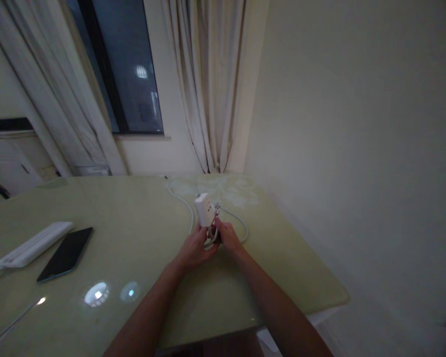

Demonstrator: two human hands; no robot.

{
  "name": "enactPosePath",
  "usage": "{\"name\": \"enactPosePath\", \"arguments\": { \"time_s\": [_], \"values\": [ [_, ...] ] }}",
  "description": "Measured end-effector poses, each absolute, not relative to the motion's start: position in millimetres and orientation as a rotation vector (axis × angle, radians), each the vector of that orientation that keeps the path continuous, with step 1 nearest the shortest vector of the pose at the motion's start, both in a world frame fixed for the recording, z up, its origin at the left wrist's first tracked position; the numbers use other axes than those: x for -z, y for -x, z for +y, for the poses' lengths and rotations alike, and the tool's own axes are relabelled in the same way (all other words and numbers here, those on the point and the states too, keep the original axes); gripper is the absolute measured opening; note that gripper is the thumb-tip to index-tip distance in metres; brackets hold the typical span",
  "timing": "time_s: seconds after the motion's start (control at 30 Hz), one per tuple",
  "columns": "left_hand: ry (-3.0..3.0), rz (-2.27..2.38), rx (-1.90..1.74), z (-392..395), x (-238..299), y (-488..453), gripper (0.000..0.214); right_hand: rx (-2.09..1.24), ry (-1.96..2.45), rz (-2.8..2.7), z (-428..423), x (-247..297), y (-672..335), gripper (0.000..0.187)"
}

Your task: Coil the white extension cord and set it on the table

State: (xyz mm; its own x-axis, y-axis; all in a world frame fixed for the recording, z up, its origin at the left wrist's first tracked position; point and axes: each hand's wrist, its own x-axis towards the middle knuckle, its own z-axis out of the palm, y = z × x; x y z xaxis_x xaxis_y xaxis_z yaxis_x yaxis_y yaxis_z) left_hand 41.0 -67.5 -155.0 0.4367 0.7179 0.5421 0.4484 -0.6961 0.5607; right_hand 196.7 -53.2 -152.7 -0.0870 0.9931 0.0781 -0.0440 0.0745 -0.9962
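Observation:
A small white socket block (204, 208) stands tilted up over the glossy green table (141, 233). My left hand (194, 246) grips its lower end, fingers closed round it. My right hand (226, 235) is closed in a pinch beside the block's lower right, on a plug or cord end that I cannot make out clearly. A white cable (188, 206) runs from the block back across the table, and another loop of it (241, 224) curves round to the right of my hands.
A black phone (66, 253) lies flat at the left, next to a long white power strip (33, 244). The wall stands close along the table's right edge. Curtains and a dark window are behind the far edge.

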Motion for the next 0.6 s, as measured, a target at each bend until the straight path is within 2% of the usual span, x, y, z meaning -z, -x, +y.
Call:
{"name": "enactPosePath", "arguments": {
  "time_s": [0.17, 0.37, 0.47, 0.6],
  "values": [
    [-2.54, 1.233, -1.2, -64.3, 164.2, -42.6, 0.032, -1.168, 1.154, -1.407, -53.9, 152.7, -199.3, 0.08],
    [-2.725, 1.102, -1.397, -61.3, 161.1, -40.5, 0.041, -1.092, 1.265, -1.514, -56.7, 158.9, -201.0, 0.067],
    [-2.763, 0.95, -1.432, -60.8, 157.7, -39.7, 0.048, -0.931, 1.282, -1.668, -54.3, 164.0, -202.6, 0.053],
    [-2.797, 0.782, -1.391, -62.8, 153.0, -41.5, 0.059, -0.635, 1.219, -1.854, -46.5, 174.5, -207.3, 0.02]
  ]
}}
